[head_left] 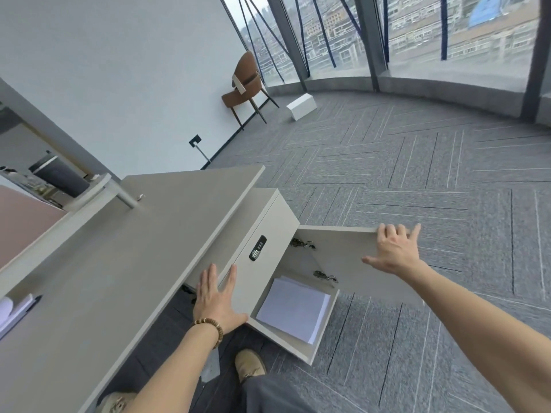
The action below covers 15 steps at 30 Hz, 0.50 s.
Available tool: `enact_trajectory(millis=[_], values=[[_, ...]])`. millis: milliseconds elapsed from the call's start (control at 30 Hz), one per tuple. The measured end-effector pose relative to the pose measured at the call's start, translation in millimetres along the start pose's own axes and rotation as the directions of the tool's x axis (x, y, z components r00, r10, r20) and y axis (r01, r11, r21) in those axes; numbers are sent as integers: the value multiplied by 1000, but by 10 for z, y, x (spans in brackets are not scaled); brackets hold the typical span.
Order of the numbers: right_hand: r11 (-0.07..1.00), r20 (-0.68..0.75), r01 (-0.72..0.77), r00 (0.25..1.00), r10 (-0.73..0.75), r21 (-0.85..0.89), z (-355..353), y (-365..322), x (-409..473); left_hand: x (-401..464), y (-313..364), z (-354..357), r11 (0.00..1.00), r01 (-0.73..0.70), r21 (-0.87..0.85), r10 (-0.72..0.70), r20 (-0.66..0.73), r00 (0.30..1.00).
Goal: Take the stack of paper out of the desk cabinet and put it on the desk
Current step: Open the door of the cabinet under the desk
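A white stack of paper (293, 310) lies flat inside the open lower compartment of the grey desk cabinet (268, 222), which stands under the right end of the desk (125, 263). The cabinet door (343, 257) is swung wide open to the right. My right hand (393, 250) holds the door's far top edge, fingers curled over it. My left hand (219, 298) rests flat with spread fingers against the cabinet's front, just left of the paper, holding nothing. A black keypad lock (258, 248) sits on the drawer front above the compartment.
A pen and some white sheets (18, 311) lie at the desk's near left edge. My two shoes (250, 365) stand on the grey carpet below. A brown chair (246, 84) and a white box (301, 106) stand far off by the windows.
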State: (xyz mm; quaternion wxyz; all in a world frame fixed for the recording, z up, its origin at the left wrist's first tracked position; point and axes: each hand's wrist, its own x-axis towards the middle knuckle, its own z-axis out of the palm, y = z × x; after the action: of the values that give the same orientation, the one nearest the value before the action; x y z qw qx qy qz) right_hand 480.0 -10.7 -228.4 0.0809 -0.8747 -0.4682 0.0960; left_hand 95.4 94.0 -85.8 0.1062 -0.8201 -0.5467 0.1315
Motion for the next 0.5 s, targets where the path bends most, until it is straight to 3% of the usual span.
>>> enact_trajectory(millis=[200, 300, 400, 500], values=[[1000, 52, 16, 999, -16, 1, -67, -182, -30, -28, 138, -88, 998, 53, -41, -51, 58, 997], [998, 53, 60, 997, -61, 11, -74, -273, -77, -123, 383, -106, 980, 82, -180, -83, 2, 997], [996, 59, 93, 994, -93, 10, -72, -377, -162, -252, 629, -44, 929, 8, -370, -49, -101, 994], [993, 83, 117, 989, -118, 23, -77, -490, -238, -313, 806, 84, 894, -64, -444, 26, -92, 995]])
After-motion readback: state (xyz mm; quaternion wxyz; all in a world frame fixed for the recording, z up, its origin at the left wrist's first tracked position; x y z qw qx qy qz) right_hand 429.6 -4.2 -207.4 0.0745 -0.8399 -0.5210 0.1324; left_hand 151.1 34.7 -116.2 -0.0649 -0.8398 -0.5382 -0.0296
